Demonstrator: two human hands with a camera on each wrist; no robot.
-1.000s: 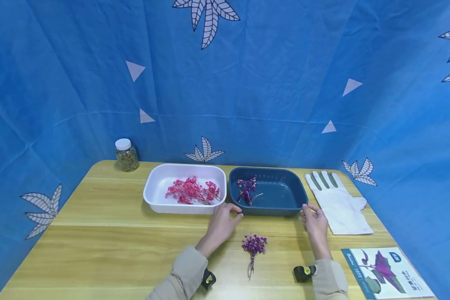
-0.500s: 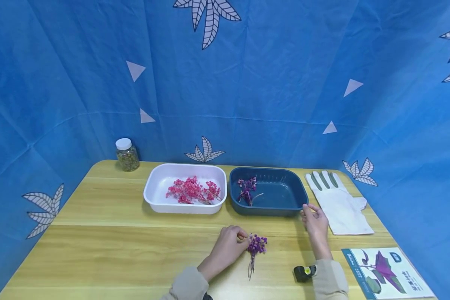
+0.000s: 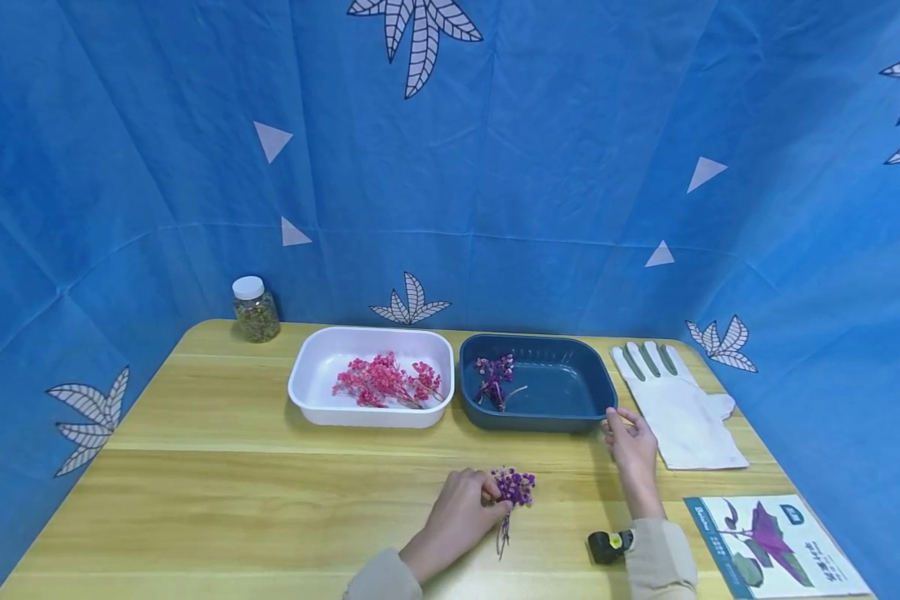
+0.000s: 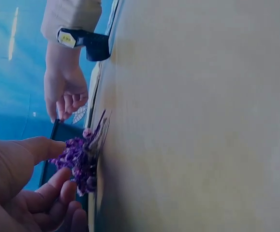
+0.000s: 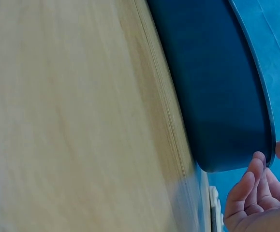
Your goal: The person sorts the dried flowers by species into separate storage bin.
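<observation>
A small bunch of dried purple flowers (image 3: 516,487) with thin stems lies on the wooden table. My left hand (image 3: 461,512) is right at its left side, thumb and fingers apart, thumb tip overlapping the stems. In the left wrist view, the thumb (image 4: 45,147) and fingers (image 4: 57,186) sit on either side of the near edge of the blossoms (image 4: 79,157). My right hand (image 3: 632,446) pinches the near right corner of the dark blue basin (image 3: 562,423), thumb and fingers on opposite sides of the rim (image 5: 263,87). More purple flowers (image 3: 495,375) lie in that basin's left end.
A white basin (image 3: 367,417) with pink dried flowers (image 3: 382,379) stands left of the blue one. A lidded jar (image 3: 257,315) is at the back left. To the right lie a white glove (image 3: 690,421) and a printed leaflet (image 3: 780,546). A blue cloth hangs behind.
My left hand has left the blue basin's near left corner and come down toward me to the purple bunch on the table. My right hand has stayed at the basin's rim.
</observation>
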